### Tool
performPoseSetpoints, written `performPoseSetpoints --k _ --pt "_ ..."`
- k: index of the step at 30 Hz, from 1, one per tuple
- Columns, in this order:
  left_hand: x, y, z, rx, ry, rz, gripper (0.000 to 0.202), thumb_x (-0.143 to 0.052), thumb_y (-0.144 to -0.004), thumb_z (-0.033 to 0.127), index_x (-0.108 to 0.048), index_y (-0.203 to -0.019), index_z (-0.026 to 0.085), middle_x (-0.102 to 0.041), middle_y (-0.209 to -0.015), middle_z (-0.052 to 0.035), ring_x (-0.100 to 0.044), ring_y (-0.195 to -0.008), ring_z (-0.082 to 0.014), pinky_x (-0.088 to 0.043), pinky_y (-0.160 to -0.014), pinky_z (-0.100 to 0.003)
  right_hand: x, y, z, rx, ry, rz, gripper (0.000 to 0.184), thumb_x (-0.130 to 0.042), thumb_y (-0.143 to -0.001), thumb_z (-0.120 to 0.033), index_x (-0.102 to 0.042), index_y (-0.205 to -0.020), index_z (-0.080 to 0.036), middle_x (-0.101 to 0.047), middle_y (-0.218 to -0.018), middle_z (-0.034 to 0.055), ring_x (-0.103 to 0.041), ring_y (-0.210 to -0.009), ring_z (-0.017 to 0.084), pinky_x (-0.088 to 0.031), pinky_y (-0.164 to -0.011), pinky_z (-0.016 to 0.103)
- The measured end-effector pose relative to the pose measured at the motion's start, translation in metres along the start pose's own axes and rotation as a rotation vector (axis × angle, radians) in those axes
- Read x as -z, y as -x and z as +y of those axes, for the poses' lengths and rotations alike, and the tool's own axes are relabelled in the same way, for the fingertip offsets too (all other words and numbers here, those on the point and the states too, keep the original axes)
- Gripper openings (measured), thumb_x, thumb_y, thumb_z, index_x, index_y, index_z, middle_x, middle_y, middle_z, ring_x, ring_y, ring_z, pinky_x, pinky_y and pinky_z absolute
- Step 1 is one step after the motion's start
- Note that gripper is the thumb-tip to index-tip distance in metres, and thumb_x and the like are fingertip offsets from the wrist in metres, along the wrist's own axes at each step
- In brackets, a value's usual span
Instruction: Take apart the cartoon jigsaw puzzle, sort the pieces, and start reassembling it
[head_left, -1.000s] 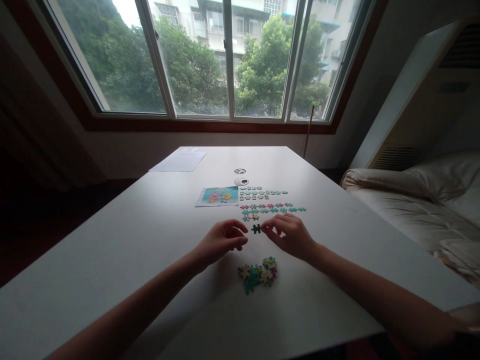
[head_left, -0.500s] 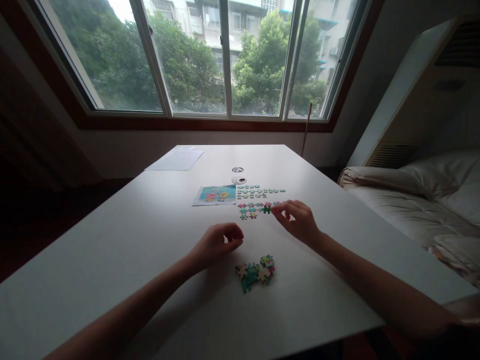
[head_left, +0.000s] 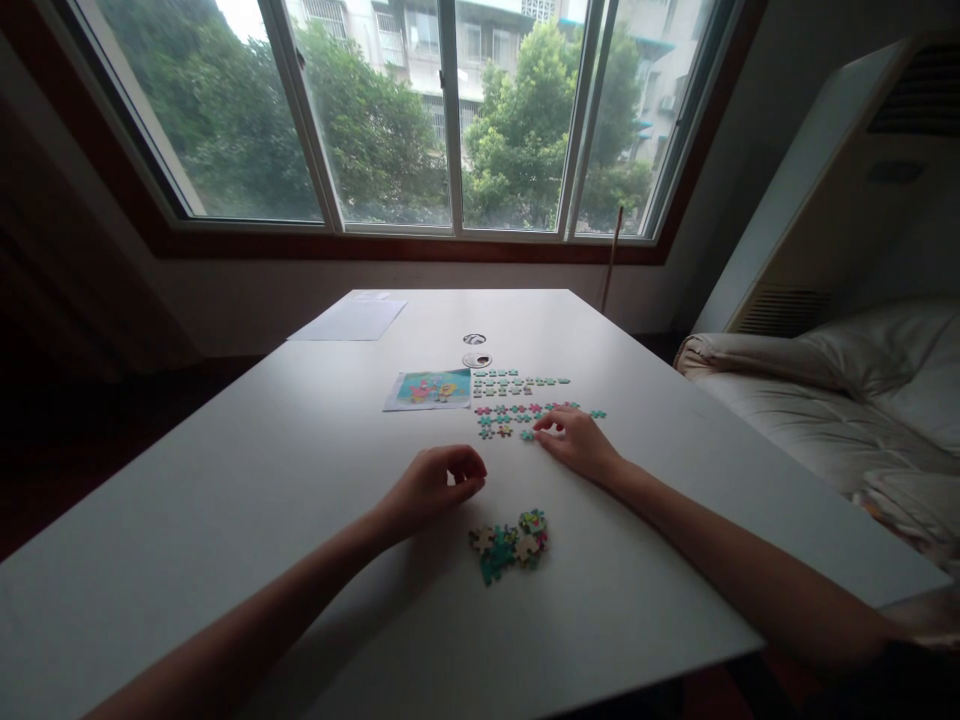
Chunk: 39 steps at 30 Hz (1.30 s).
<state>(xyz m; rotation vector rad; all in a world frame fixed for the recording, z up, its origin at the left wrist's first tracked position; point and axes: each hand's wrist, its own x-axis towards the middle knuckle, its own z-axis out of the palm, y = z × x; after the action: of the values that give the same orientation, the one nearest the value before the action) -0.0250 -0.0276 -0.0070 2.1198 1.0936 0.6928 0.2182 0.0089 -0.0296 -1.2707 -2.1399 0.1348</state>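
Observation:
My right hand rests on the white table, fingertips pinched on a small teal puzzle piece at the near end of the sorted rows of puzzle pieces. My left hand lies loosely curled on the table, nothing visible in it. A small heap of loose puzzle pieces sits just in front of both hands. A colourful reference picture lies left of the rows.
A sheet of paper lies at the table's far left. Two small round objects sit behind the rows. A sofa with pale cushions stands to the right. Large windows fill the far wall.
My right hand carried a dark teal piece from near my left hand forward to the rows, then drew back slightly to the nearest row. My left hand curled and stayed put.

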Motion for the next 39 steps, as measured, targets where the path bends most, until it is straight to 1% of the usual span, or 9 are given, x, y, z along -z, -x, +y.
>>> performPoseSetpoints --k 4,10,20,24,26,29,32,35,39 --pt "0.000 -0.001 -0.001 -0.003 0.000 0.000 0.010 -0.052 -0.072 0.020 -0.060 -0.073 0.014 -0.059 -0.063 0.0003 -0.051 -0.057 -0.0092 -0.039 -0.052 -0.018 -0.002 0.001 -0.005 0.061 0.031 0.017 0.011 -0.053 -0.078 -0.020 -0.062 -0.084 -0.020 -0.062 -0.086 0.0039 -0.053 -0.087 0.018 -0.031 -0.093 0.040" --pt "0.001 0.000 -0.001 -0.001 0.003 0.003 0.010 -0.052 -0.072 0.020 -0.060 -0.073 0.014 -0.059 -0.063 0.0001 -0.051 -0.057 -0.0093 -0.039 -0.053 -0.018 -0.004 0.007 -0.015 0.185 0.087 -0.044 0.018 -0.048 -0.081 -0.019 -0.063 -0.092 -0.020 -0.063 -0.092 0.0047 -0.051 -0.090 0.018 -0.035 -0.089 0.036" --pt "-0.001 -0.002 -0.001 0.003 0.007 0.010 0.011 -0.052 -0.073 0.022 -0.060 -0.074 0.014 -0.059 -0.063 0.0002 -0.052 -0.058 -0.0097 -0.039 -0.053 -0.018 -0.014 0.005 -0.015 0.143 0.134 -0.082 0.023 -0.042 -0.086 -0.023 -0.062 -0.097 -0.018 -0.062 -0.095 0.0070 -0.049 -0.091 0.019 -0.036 -0.085 0.036" --pt "-0.001 -0.001 -0.002 -0.003 0.014 0.008 0.011 -0.052 -0.073 0.022 -0.060 -0.074 0.014 -0.059 -0.063 0.0003 -0.052 -0.058 -0.0095 -0.039 -0.052 -0.018 -0.002 0.003 -0.017 0.162 0.072 -0.095 0.021 -0.046 -0.084 -0.022 -0.062 -0.096 -0.019 -0.062 -0.096 0.0065 -0.049 -0.092 0.019 -0.035 -0.087 0.038" --pt "0.000 -0.001 -0.002 -0.007 0.012 0.009 0.011 -0.052 -0.073 0.022 -0.060 -0.074 0.014 -0.059 -0.064 0.0002 -0.052 -0.058 -0.0095 -0.038 -0.053 -0.018 0.010 0.003 -0.020 0.223 -0.021 -0.192 0.018 -0.049 -0.082 -0.024 -0.062 -0.093 -0.019 -0.062 -0.092 0.0059 -0.052 -0.089 0.017 -0.038 -0.084 0.035" --pt "0.000 0.000 -0.002 -0.009 0.009 0.009 0.012 -0.052 -0.074 0.022 -0.060 -0.074 0.014 -0.059 -0.063 0.0000 -0.051 -0.058 -0.0097 -0.038 -0.053 -0.018 0.029 0.006 -0.026 0.329 -0.187 -0.436 0.018 -0.055 -0.078 -0.032 -0.063 -0.089 -0.020 -0.062 -0.084 0.0040 -0.054 -0.078 0.013 -0.043 -0.072 0.027" --pt "0.000 0.000 -0.001 -0.005 0.013 0.004 0.012 -0.052 -0.074 0.022 -0.060 -0.074 0.014 -0.059 -0.063 -0.0001 -0.051 -0.058 -0.0099 -0.038 -0.052 -0.018 0.038 0.009 -0.034 0.342 -0.279 -0.595 0.024 -0.062 -0.071 -0.036 -0.064 -0.089 -0.019 -0.060 -0.084 0.0030 -0.054 -0.070 0.011 -0.044 -0.063 0.021" --pt "0.000 0.000 -0.001 -0.005 0.014 0.008 0.012 -0.052 -0.074 0.022 -0.060 -0.075 0.013 -0.059 -0.064 -0.0003 -0.051 -0.058 -0.0098 -0.038 -0.052 -0.018 0.039 0.011 -0.039 0.310 -0.338 -0.670 0.025 -0.063 -0.070 -0.035 -0.064 -0.089 -0.019 -0.060 -0.082 0.0022 -0.053 -0.065 0.009 -0.044 -0.058 0.019" --pt "0.000 0.001 0.001 -0.009 0.011 0.008 0.012 -0.052 -0.074 0.022 -0.060 -0.075 0.013 -0.060 -0.064 -0.0005 -0.051 -0.058 -0.0097 -0.038 -0.052 -0.018 0.033 0.011 -0.039 0.262 -0.395 -0.691 0.023 -0.062 -0.071 -0.033 -0.064 -0.088 -0.018 -0.059 -0.080 0.0019 -0.052 -0.064 0.008 -0.044 -0.057 0.018"
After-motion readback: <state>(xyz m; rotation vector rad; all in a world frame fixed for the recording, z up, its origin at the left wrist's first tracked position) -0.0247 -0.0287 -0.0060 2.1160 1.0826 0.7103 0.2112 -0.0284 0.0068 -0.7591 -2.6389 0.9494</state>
